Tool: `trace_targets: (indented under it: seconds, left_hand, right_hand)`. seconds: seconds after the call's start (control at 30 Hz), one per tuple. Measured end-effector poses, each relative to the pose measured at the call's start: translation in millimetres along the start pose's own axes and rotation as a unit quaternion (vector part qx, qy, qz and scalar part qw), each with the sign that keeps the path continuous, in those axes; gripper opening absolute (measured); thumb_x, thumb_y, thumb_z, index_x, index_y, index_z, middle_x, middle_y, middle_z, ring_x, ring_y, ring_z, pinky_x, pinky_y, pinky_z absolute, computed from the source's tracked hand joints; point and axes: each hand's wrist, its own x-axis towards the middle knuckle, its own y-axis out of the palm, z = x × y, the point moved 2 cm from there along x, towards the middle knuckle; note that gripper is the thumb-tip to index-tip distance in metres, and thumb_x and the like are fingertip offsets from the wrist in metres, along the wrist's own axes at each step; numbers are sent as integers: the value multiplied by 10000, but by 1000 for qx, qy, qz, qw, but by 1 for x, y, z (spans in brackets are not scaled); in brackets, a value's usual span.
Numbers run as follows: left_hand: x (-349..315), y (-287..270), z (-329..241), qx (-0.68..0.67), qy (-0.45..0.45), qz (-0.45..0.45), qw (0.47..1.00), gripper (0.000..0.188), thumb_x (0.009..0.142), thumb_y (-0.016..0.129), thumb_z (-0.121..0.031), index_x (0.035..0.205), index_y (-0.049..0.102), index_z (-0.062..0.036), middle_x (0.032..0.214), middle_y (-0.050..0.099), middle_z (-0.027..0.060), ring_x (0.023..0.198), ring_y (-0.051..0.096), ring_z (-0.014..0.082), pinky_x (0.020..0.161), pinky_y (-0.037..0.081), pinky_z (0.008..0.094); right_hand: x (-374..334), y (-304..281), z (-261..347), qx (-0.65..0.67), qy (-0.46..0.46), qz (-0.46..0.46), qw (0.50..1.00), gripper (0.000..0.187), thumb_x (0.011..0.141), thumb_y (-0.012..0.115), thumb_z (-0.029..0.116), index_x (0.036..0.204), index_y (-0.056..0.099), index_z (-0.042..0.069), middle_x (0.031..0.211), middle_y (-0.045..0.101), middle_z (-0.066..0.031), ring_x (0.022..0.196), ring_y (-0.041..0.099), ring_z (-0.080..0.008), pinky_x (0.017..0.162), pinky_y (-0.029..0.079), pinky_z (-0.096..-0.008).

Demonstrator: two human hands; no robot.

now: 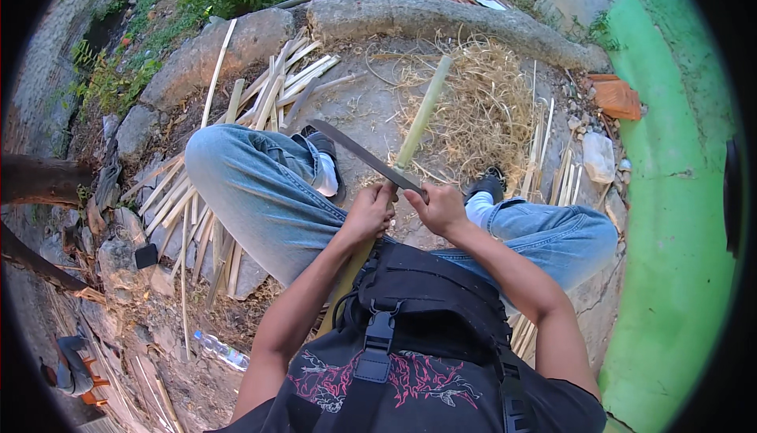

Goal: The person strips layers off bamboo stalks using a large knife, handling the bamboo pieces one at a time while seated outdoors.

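Note:
Between my knees a long green bamboo piece (423,113) slants away from me, and its yellowish lower end runs back past my left forearm beside the black bag. My left hand (371,211) is closed around it. In my right hand (440,210) is the handle of a long machete (352,148), mostly covered by my fingers. The dark blade crosses the bamboo just beyond my left hand, touching or nearly touching it, and its tip points to the far left above my shoe.
A heap of curly shavings (493,110) lies ahead. Split bamboo strips (272,90) are piled on the left, with more strips (566,177) at right. A stone curb (449,21) crosses the far side; a green wall (666,236) bounds the right. A plastic bottle (221,350) lies lower left.

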Motion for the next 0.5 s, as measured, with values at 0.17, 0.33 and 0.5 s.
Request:
trace_targets:
  seconds: [0.17,0.33,0.5]
  left_hand:
    - [-1,-2,3,-15,6,9,1000,327,998,381,-367,977,448,-48,574,364,-45,385,302,50,344,282,212]
    - [-3,-3,1,-34,-12,24,999,320,1001,371,-365,951,450,-59,566,363,-44,389,306,54,348,288,215]
    - [1,-2,5,-22,12,33,999,329,1007,345,-346,934,467,-49,550,365,-36,386,322,57,338,296,225]
  right_hand:
    - [-4,2,6,-27,-42,-5,999,622,872,488,585,639,581,15,502,545,-193,519,605,-366,489,473,-443]
    - [-5,4,0,-5,-24,-34,999,626,873,482,589,659,597,12,500,544,-187,508,601,-366,471,466,-455]
    - [22,-10,-16,29,85,-66,994,624,873,470,601,646,591,32,498,547,-171,497,597,-364,464,464,-462]
